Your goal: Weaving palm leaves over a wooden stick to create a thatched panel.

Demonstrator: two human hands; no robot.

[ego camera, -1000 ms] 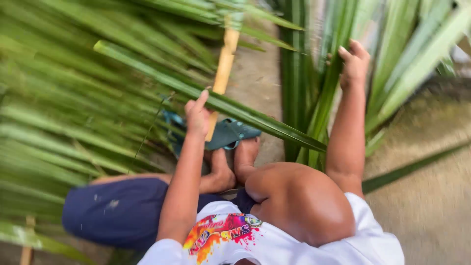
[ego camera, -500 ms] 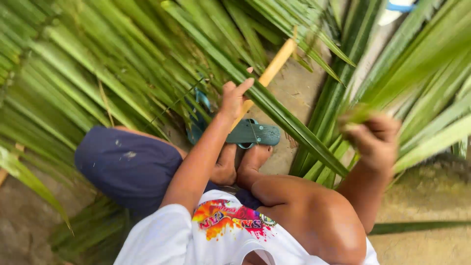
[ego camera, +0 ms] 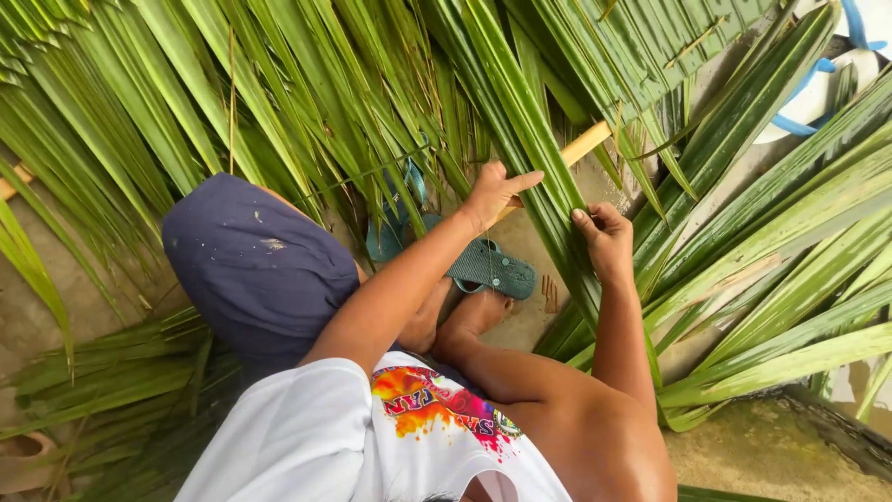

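Our left hand [ego camera: 497,192] has its fingers curled over a long green palm leaflet [ego camera: 534,149], thumb stretched out flat along it toward the right, so the blade is pinned rather than pinched; this looks to us like a way of keeping it straight where it crosses the others. Just to the right of that thumb our right hand [ego camera: 604,240] is closed narrowly, fingertips gathered on the edge of the same band of leaflets, holding the strip lower down so that both hands share one length of leaf with only a small gap between them. Directly behind the left fingers the pale yellow midrib [ego camera: 583,146] of the frond runs up and to the right, and the leaflets fan away from it on both sides, which would explain why we work so close to it. Below the hands, nearer our body, lies a teal sandal [ego camera: 492,270] with our bare feet [ego camera: 465,316] tucked against it, the legs folded so the frond stays within reach. Further left is our knee in dark blue shorts [ego camera: 251,270]. Far off to the upper right, past the leaves, a white and blue sandal [ego camera: 822,88] rests on the concrete ground [ego camera: 520,242].
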